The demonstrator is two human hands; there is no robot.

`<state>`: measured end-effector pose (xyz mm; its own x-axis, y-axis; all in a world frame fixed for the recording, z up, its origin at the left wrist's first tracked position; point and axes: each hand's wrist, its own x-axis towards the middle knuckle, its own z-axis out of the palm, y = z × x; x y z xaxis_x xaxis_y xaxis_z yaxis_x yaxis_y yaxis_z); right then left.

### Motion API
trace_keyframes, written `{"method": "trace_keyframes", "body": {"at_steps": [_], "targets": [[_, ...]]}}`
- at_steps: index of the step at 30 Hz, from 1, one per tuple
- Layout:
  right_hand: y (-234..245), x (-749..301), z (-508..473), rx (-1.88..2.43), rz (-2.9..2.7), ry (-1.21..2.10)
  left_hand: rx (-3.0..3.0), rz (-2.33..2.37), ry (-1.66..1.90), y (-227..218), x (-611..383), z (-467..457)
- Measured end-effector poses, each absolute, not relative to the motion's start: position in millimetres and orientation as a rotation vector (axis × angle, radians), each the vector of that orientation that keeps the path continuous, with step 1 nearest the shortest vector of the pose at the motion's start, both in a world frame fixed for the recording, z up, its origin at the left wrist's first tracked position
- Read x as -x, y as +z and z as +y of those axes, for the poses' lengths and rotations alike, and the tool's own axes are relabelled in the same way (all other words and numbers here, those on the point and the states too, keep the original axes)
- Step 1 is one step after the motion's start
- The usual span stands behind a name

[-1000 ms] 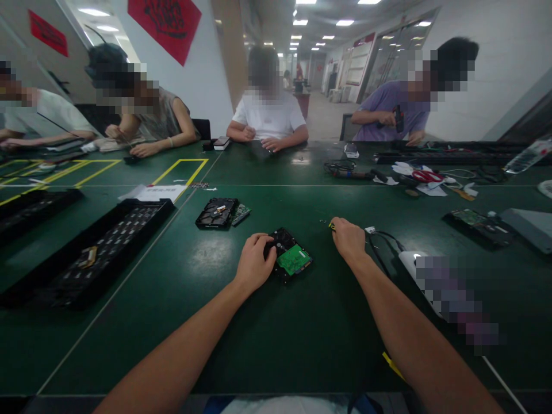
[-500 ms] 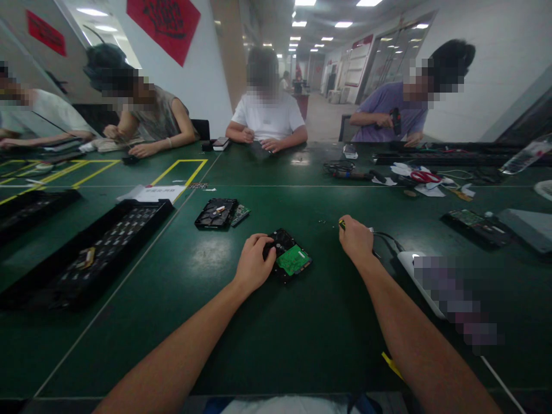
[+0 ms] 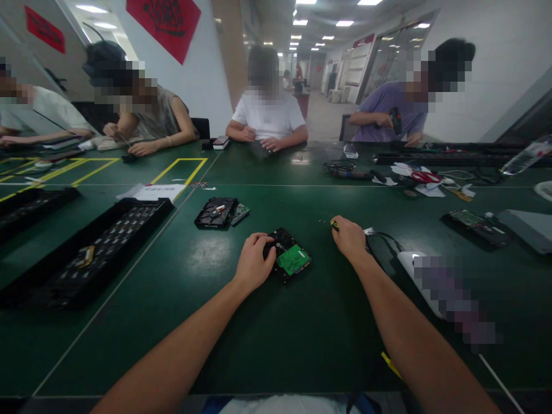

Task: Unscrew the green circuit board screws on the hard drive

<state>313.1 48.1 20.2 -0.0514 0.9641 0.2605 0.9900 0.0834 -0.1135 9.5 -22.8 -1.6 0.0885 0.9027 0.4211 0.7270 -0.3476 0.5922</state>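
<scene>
A hard drive (image 3: 294,260) with a green circuit board facing up lies on the green table in front of me. My left hand (image 3: 257,257) grips its left side, thumb and fingers closed on the black casing. To the right of the drive, my right hand (image 3: 350,237) is wrapped around a black-and-yellow tool (image 3: 334,225); most of it is hidden in the fist. Several tiny metal bits, which look like screws (image 3: 322,221), lie just left of that hand. Farther off sits a second black drive (image 3: 216,213) with a loose circuit board (image 3: 240,214) against it.
Long black trays (image 3: 101,247) are on the left. At right are a white device (image 3: 425,284) with a black cable (image 3: 388,238), another drive (image 3: 478,229) and a grey box (image 3: 528,227). Tools and cables (image 3: 345,171) lie farther back. Several people sit across the table.
My right hand has moved slightly left with the tool, nearer the tiny metal bits. My left hand and the hard drive have stayed in place.
</scene>
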Motion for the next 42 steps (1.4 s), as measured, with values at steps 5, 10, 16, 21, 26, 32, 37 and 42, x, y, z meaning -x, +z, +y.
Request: {"method": "trace_keyframes", "body": {"at_steps": [5, 10, 16, 21, 26, 32, 37, 42], "targets": [[21.4, -306.4, 44.9, 1.899, -2.125, -0.127, -2.125, 1.644, 1.105, -2.5, -9.8, -22.2], [22.9, -301.5, 44.4, 1.928, -2.144, -0.092, -2.115, 1.645, 1.094, -3.1, -10.2, -21.5], [20.7, -300.9, 44.7, 1.88, -2.157, -0.126, -2.12, 1.659, 1.082, -4.4, -9.7, -21.1], [19.3, -303.6, 45.3, 1.855, -2.15, -0.087, -2.126, 1.652, 1.099, -5.5, -9.5, -21.1], [17.6, -306.7, 45.7, 1.85, -2.129, -0.074, -2.122, 1.659, 1.095, -4.4, -9.7, -21.2], [15.3, -308.0, 45.3, 1.811, -2.072, -0.13, -2.129, 1.662, 1.07, -3.2, -9.6, -21.1], [14.4, -307.8, 44.8, 1.771, -2.093, -0.13, -2.127, 1.662, 1.074, -4.9, -9.3, -20.8], [12.7, -306.6, 42.7, 1.758, -2.14, -0.155, -2.128, 1.659, 1.079, -3.5, -9.4, -21.3]]}}
